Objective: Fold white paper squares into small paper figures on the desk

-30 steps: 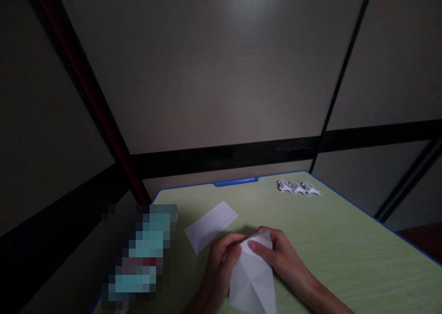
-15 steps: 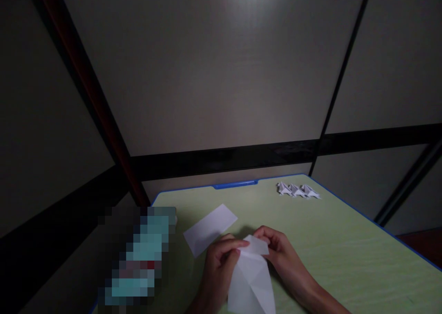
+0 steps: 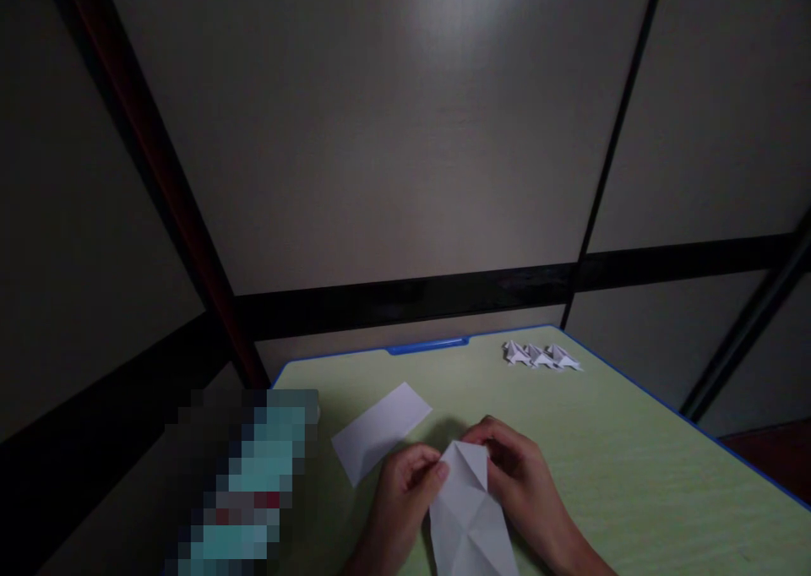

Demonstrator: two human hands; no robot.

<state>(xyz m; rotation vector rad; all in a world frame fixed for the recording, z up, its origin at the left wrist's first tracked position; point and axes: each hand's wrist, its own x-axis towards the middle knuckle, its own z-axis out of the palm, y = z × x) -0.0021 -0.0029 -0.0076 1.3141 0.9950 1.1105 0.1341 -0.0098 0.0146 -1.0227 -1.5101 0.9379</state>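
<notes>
A creased white sheet of paper (image 3: 469,517) is held up over the near part of the table, diagonal fold lines crossing its surface. My left hand (image 3: 411,487) pinches its left edge, thumb on top. On the opposite edge, my right hand (image 3: 510,466) grips the paper near its upper corner; some of those fingers are hidden behind it. Past my left hand lies a flat white paper strip (image 3: 382,432). Several small folded paper figures (image 3: 540,355) stand in a row at the far right of the table.
The pale green table (image 3: 634,475) has a blue edge and a blue handle-like piece (image 3: 427,345) at the back. A pixelated teal object (image 3: 259,466) is at the left edge. Behind stands a panelled wall (image 3: 405,137) with dark strips.
The upper flap, folded over toward me before, now stands opened out, showing the creases. My left fingers have moved from across the fold to the left edge. The view has shifted slightly.
</notes>
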